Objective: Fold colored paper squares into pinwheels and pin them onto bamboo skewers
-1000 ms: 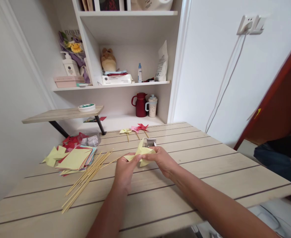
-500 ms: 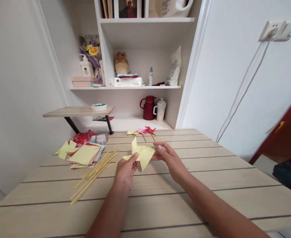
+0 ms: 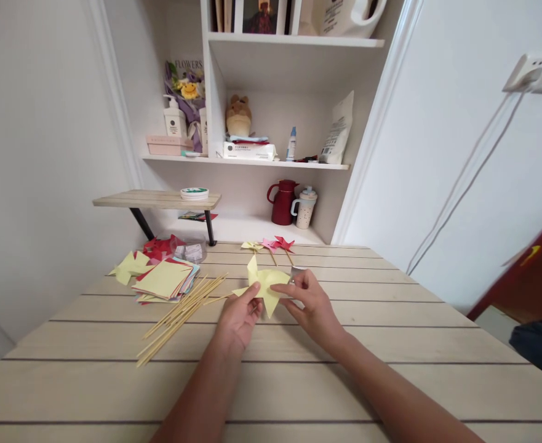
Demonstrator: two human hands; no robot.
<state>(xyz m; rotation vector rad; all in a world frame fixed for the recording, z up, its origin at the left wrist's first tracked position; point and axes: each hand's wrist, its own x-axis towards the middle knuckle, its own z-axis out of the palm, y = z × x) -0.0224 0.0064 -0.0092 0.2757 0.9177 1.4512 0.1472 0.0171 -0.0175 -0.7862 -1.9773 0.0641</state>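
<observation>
Yellow paper pinwheel (image 3: 265, 284) held just above the table (image 3: 390, 332): our left hand (image 3: 239, 315) pinches its lower-left edge to steady it, right hand (image 3: 311, 303) pinches the right blade, probably to shape it.

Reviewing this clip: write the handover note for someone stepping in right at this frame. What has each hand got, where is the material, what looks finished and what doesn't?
Left hand: pinches the left side of the yellow paper pinwheel, held just above the table.
Right hand: fingers on the pinwheel's right side.
Material: bamboo sticks lie loose to the left; stack of paper squares beyond them, cut paper pieces further left.
Done: three finished pinwheels on sticks lie at the far edge.
Left: the pinwheel in hand shows no stick on it; many sticks and squares unused.
</observation>
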